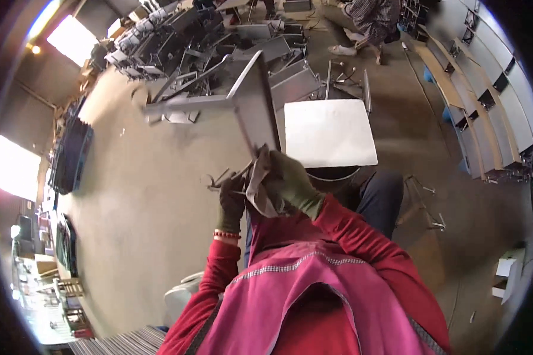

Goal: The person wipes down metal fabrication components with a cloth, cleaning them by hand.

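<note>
My left hand (231,201), in an olive glove, is closed round the near end of a grey metal frame (253,106) with a flat upright panel. Thin bent rods stick out beside those fingers. Gloved in the same colour, my right hand (297,184) grips a crumpled grey-brown rag (259,190) against the frame's lower end; the fingertips are partly hidden by the cloth. A blurred grey arm of metal reaches left from the panel. Just right of the frame, a white square board (328,133) lies on top of a dark round-rimmed container (334,173).
A heap of grey metal frames (189,65) covers the floor ahead. Another person (364,26) sits low at the far right. Rows of long grey panels (485,112) line the right side. A small metal stand (420,198) lies near my right knee. Dark stacked pieces (71,155) stand left.
</note>
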### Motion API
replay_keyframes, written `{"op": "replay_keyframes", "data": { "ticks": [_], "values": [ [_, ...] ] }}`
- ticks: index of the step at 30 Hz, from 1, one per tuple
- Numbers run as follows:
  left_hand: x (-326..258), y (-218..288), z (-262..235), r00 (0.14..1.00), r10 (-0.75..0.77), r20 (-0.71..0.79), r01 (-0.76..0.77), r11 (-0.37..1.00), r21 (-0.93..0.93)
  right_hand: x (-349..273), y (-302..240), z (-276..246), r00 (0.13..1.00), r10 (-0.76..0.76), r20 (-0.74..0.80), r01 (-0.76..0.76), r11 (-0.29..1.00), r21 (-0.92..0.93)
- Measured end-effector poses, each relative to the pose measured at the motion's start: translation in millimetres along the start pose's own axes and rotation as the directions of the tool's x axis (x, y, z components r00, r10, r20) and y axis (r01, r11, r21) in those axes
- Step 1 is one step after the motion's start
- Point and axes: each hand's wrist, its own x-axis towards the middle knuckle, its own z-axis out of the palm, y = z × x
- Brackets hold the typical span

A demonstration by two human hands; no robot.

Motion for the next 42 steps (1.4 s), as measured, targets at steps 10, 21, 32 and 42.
{"op": "replay_keyframes", "data": {
  "ticks": [10,21,32,42],
  "values": [
    [17,14,6,0.998,0.017,0.059,-0.024,0.992,0.128,5,39,-25,0.963,0.018,-0.268,0.042,0.975,0.218],
    [79,23,69,0.98,-0.002,-0.201,-0.015,0.996,-0.086,38,107,-77,0.89,0.22,-0.398,-0.109,0.953,0.283],
    [98,40,126,0.892,-0.177,-0.415,0.098,0.974,-0.204,50,170,-109,0.863,0.429,-0.266,-0.41,0.903,0.126],
    [76,22,140,0.93,-0.107,-0.351,0.151,0.983,0.101,46,187,-112,0.805,0.562,-0.189,-0.475,0.802,0.363]
  ]
}}
